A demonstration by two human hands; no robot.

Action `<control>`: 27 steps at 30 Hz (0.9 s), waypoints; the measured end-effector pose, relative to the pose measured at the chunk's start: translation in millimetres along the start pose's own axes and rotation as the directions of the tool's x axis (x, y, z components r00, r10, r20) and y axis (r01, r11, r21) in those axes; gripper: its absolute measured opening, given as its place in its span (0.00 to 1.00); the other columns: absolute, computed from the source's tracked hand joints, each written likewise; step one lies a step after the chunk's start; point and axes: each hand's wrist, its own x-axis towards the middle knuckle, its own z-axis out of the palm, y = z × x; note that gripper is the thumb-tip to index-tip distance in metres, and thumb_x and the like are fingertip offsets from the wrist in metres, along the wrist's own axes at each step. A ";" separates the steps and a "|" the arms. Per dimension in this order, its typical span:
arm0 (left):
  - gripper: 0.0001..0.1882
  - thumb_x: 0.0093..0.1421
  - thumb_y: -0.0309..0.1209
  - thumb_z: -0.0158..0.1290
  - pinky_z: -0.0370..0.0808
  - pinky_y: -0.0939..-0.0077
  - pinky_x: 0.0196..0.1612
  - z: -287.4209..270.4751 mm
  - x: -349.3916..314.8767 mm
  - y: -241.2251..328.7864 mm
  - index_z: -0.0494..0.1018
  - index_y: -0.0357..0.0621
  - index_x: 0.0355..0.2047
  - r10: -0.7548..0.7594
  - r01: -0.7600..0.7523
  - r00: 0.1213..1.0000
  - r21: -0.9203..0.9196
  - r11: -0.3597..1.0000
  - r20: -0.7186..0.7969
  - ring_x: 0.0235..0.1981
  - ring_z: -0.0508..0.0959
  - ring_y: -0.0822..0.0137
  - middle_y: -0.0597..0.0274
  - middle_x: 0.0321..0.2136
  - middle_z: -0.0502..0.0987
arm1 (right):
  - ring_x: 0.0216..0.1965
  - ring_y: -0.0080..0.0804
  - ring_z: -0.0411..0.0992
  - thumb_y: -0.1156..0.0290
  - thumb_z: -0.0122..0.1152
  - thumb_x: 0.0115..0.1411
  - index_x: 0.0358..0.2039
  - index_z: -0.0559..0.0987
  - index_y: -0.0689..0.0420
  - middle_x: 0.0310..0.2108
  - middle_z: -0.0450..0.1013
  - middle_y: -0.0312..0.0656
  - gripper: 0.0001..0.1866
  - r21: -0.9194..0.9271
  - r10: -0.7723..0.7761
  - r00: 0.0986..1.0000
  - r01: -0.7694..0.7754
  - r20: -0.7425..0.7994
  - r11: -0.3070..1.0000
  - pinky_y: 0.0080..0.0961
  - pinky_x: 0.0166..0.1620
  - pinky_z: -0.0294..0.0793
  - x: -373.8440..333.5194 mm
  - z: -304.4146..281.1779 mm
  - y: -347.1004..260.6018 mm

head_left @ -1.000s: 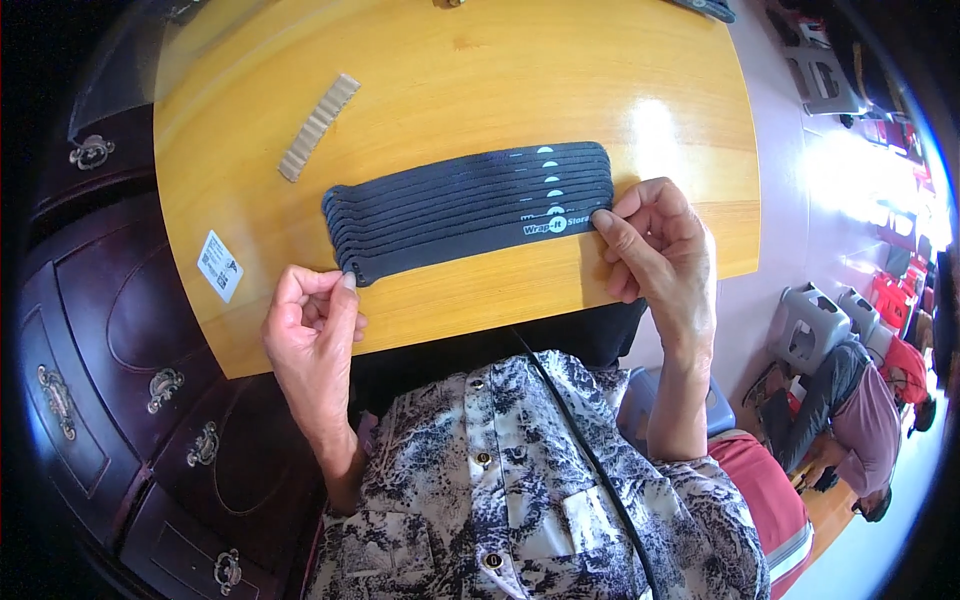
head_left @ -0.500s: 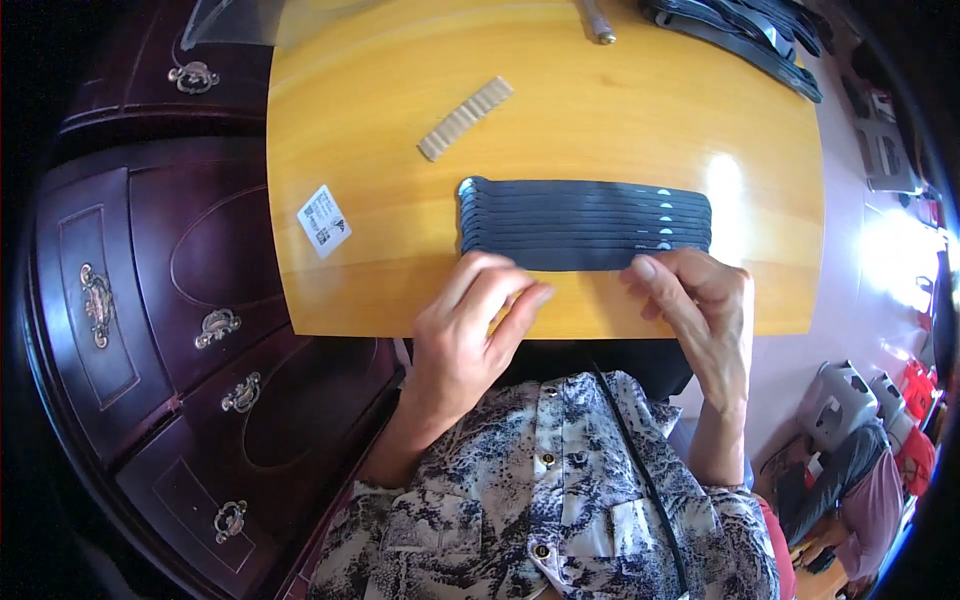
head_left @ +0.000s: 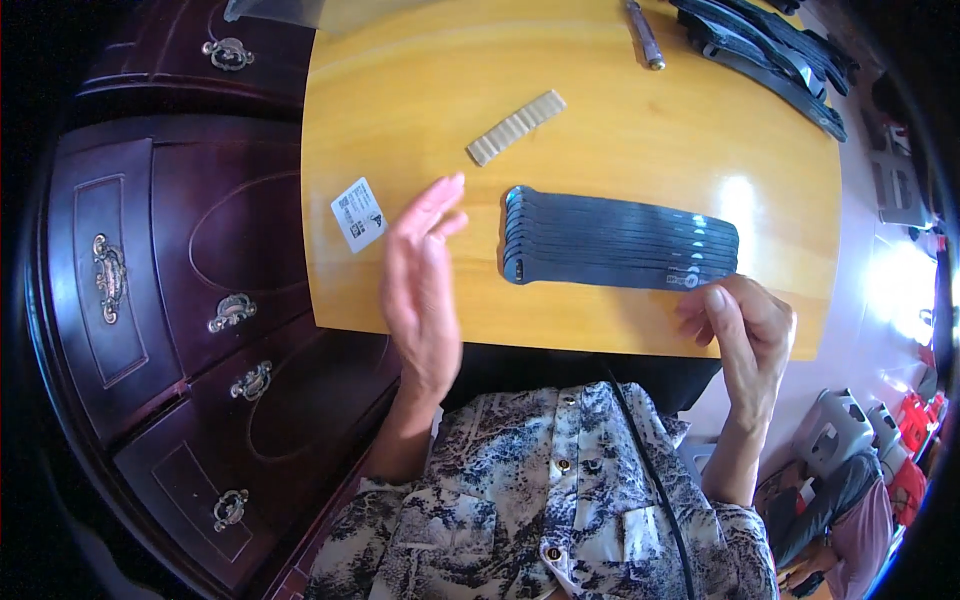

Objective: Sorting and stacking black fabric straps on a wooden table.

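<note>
A fanned row of several flat dark blue strips lies on the yellow wooden table. My left hand hovers to the left of the strips, fingers straight and together, palm turned sideways, holding nothing. My right hand sits at the near right end of the row, fingers curled, its fingertips touching or almost touching the lowest strip's end. A ribbed beige strip lies beyond the row. A small white printed tag rests near the table's left edge.
A pile of more dark strips lies at the table's far right, beside a thin metal tool. A dark wooden cabinet with brass drawer handles stands to the left. Bags and red items sit on the floor at lower right.
My left hand has lifted off the strips' near edge and moved left, away from the row. My right hand stays at the right end. The view has shifted.
</note>
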 end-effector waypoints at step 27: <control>0.27 0.58 0.19 0.47 0.58 0.57 0.64 -5.0 67.6 -7.5 0.66 0.47 0.59 0.116 -0.493 0.811 0.564 0.662 0.573 0.62 0.62 0.53 0.58 0.60 0.65 | 0.68 0.34 0.49 0.51 0.55 0.53 0.61 0.65 0.38 0.66 0.54 0.31 0.33 -0.669 -0.336 0.838 0.546 0.430 0.504 0.42 0.69 0.43 28.5 38.9 -6.2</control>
